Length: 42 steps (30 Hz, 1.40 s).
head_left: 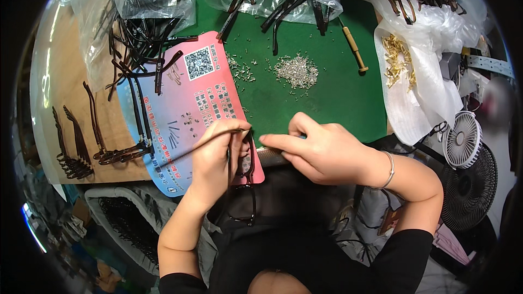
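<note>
My left hand (212, 155) is closed around a dark eyeglass frame (254, 198) at the table's near edge. One slim temple arm sticks out across the hand to the left, and the rest of the frame hangs below the edge. Just to its right is my right hand (327, 149), its index finger reaching toward the left fingertips, the other fingers curled. A small bit of blue shows between thumb and fingers; what it belongs to is hidden. Beyond both hands lies a heap of tiny silver screws (296, 71) on the green mat (338, 103), with a smaller scatter to its left.
A brass-coloured screwdriver (354, 49) lies at the mat's right. Gold-coloured small parts (397, 60) rest on white wrapping. Dark temple arms (144, 46) spill from plastic bags at the back. Eyeglass frames (122, 154) stand at left, beside a printed pink-and-blue sheet (185, 109). Fans (463, 139) are at right.
</note>
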### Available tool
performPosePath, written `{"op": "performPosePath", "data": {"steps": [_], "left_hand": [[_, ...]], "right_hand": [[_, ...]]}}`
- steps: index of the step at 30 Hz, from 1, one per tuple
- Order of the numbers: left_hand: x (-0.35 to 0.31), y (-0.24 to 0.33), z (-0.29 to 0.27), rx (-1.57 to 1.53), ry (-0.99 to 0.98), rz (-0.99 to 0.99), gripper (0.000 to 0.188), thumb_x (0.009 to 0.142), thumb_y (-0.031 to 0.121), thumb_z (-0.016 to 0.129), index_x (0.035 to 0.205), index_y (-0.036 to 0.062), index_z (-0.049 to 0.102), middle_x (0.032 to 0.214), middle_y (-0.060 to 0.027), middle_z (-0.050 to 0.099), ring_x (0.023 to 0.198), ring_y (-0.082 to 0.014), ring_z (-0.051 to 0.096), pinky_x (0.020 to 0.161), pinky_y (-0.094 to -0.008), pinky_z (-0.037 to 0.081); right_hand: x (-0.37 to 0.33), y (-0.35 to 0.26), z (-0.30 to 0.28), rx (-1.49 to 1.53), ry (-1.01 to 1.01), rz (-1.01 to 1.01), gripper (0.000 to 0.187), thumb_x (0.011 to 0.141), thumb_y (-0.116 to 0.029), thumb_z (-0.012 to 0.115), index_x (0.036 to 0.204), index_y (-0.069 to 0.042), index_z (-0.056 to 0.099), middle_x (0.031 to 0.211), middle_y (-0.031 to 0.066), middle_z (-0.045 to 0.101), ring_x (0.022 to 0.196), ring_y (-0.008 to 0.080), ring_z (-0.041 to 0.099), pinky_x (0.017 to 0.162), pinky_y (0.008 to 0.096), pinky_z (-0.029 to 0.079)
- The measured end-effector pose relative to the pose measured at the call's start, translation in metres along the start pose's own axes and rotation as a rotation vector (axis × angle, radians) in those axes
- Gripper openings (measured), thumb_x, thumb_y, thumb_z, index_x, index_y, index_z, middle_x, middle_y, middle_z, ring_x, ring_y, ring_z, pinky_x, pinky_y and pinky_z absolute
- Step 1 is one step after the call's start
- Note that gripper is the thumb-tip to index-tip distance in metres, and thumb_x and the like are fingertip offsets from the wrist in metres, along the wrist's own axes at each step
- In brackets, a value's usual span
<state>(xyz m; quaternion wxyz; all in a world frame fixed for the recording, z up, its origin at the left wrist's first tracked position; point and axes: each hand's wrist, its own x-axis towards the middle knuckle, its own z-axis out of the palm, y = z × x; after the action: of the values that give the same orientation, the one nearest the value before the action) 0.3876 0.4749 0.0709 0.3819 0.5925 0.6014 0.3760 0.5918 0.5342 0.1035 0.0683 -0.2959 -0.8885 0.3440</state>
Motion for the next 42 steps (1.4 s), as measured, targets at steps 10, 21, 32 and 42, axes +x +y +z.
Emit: {"op": "performPosePath", "data": {"steps": [10,21,32,42], "left_hand": [[0.010,0.014,-0.005,-0.039,-0.092,-0.204,0.007,0.090,0.001,0.054,0.096,-0.0003,0.057,0.078,-0.0063,0.057,0.059,-0.0093,0.060,0.056,-0.0221,0.050],[0.004,0.006,0.002,0.055,0.002,-0.041,0.007,0.087,-0.002,0.056,0.094,-0.0005,0.057,0.080,-0.0098,0.059,0.057,-0.0142,0.060,0.054,-0.0257,0.050],[0.003,-0.002,0.005,0.136,0.038,0.125,0.006,0.089,-0.002,0.053,0.093,-0.0008,0.056,0.077,-0.0069,0.058,0.055,-0.0113,0.060,0.049,-0.0234,0.049],[0.003,0.001,0.009,0.147,0.096,0.137,0.007,0.083,-0.002,0.060,0.090,0.0002,0.060,0.075,-0.0104,0.060,0.057,-0.0225,0.059,0.054,-0.0305,0.048]], "right_hand": [[0.011,0.001,0.008,0.186,0.011,0.033,0.028,0.083,-0.015,0.058,0.110,-0.008,0.057,0.083,0.0155,0.049,0.052,0.0304,0.057,0.048,0.0378,0.050],[0.018,0.008,0.005,-0.377,0.086,-0.249,0.032,0.076,-0.015,0.059,0.106,-0.007,0.057,0.074,0.0083,0.047,0.046,0.0201,0.053,0.040,0.0312,0.046],[0.026,0.017,0.006,-0.326,0.102,-0.308,0.024,0.074,-0.016,0.059,0.095,-0.005,0.055,0.071,0.0068,0.045,0.046,0.0168,0.053,0.038,0.0298,0.045],[0.023,0.015,0.006,-0.374,0.123,-0.306,0.025,0.073,-0.014,0.057,0.096,-0.005,0.054,0.071,0.0068,0.045,0.050,0.0170,0.055,0.041,0.0295,0.046]]}}
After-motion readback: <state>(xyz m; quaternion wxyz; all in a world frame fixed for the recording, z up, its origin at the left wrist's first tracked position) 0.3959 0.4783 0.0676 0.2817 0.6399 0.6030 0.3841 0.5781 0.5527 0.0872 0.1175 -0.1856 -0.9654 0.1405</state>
